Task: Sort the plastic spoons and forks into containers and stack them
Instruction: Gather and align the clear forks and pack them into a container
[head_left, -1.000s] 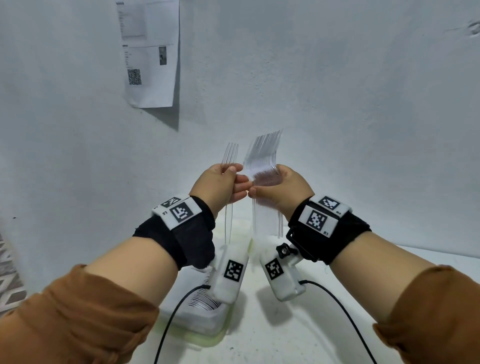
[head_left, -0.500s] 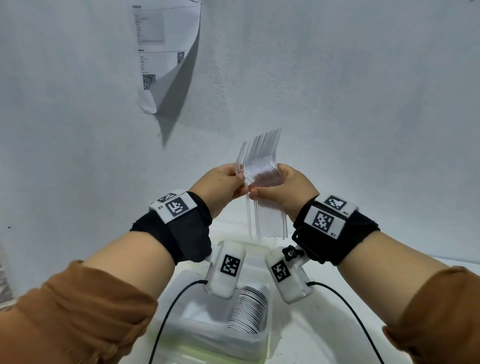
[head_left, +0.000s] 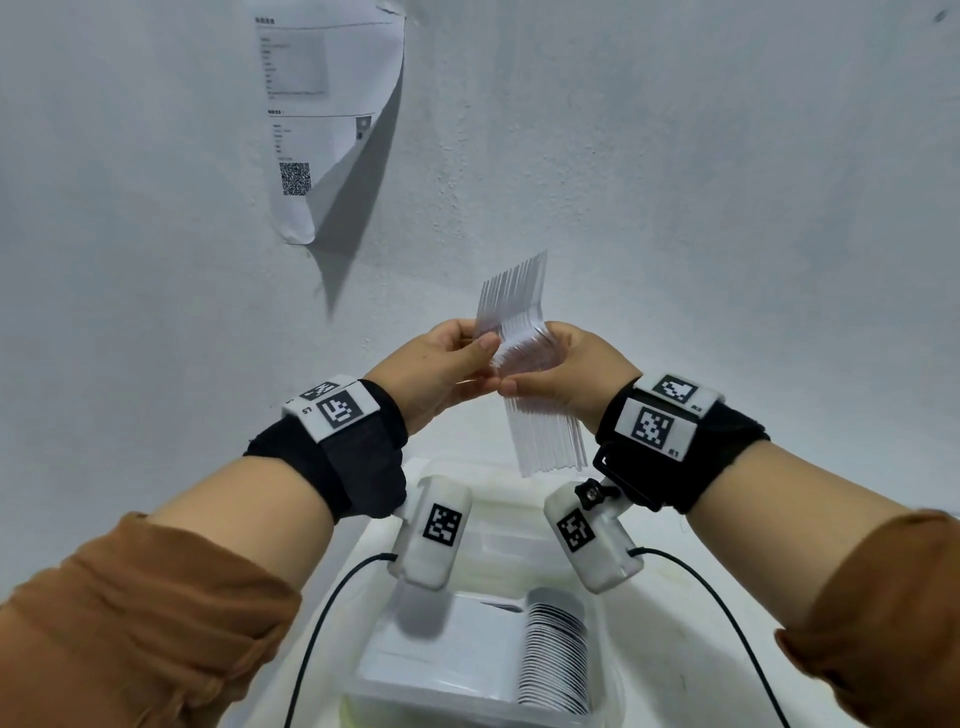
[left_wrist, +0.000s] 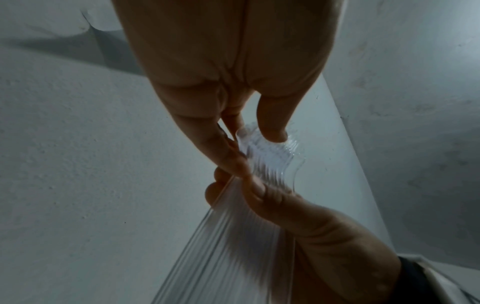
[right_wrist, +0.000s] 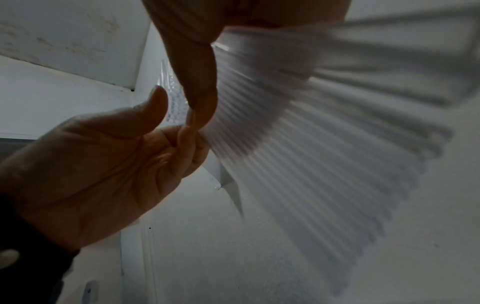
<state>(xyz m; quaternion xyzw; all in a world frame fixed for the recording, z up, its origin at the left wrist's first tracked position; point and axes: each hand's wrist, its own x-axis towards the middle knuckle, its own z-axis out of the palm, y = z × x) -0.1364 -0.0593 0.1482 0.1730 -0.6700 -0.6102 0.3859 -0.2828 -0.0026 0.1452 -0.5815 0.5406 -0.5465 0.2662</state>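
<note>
Here, forks (head_left: 519, 332) between both grips.

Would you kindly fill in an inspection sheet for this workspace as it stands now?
Surface: white table, bare at right.
Job's things: stack of clear plastic forks, tines up; clear container below holds nested spoons.
Clutter: nothing seen.
Grippers: left hand pinches the forks' near edge; right hand grips the stack.
Cables: black wrist-camera cables, hanging slack.
Surroundings: white wall; printed sheet, peeling.

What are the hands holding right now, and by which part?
Both the left hand and right hand grip a nested stack of clear plastic forks at its middle.
</note>
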